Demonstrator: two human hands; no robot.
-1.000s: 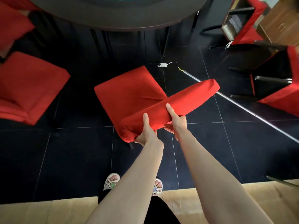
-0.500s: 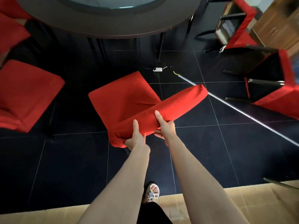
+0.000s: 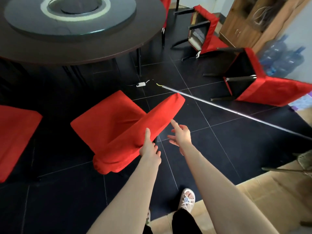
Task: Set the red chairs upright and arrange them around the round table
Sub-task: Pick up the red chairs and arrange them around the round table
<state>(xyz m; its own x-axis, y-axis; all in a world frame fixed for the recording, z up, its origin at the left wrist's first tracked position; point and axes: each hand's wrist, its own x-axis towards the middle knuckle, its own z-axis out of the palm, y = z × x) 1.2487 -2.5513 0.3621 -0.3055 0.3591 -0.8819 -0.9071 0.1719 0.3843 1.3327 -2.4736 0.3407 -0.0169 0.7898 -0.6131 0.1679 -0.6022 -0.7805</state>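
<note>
Since there is only the head view, all findings come from it.

**Hands.** The left hand point(image 3: 149, 148) grips the top edge of the backrest point(image 3: 152, 122) of the upright chair point(image 3: 108, 120), with the thumb laid along the cloth and the other fingers curled behind it. The right hand point(image 3: 181, 136) holds nothing. Its fingers point(image 3: 175, 126) are spread and relaxed just beside the backrest, and I cannot tell whether the forefinger tip touches the cloth.

**Position of the task's thing.** The seat lies ahead and to the left of the left fingers, between them and the round table point(image 3: 101, 48), apart from its rim. The backrest's long axis runs diagonally, from near-left of the gripping fingers to far-right past the free fingers.

**Relation for the next move.** As I judge it, this chair is nearly placed and a tipped one comes next. The nearer tipped chair point(image 3: 273, 92) lies ahead and well to the right of the right fingers. Its legs point back toward the table and its back is on the floor away from it. The right hand is the closer one. A metal rod point(image 3: 236, 112) lies on the floor between those fingers and that chair, which I judge a trip risk.

**Count.**
- Red chairs, five:
  - the held one
  - a second upright chair point(image 3: 15, 132), far left of the left fingers
  - two on their sides, including the farther tipped chair point(image 3: 211, 36)
  - a partial chair point(image 3: 166, 12) beyond the table
- Tables, one.
- Rods, one.
</note>
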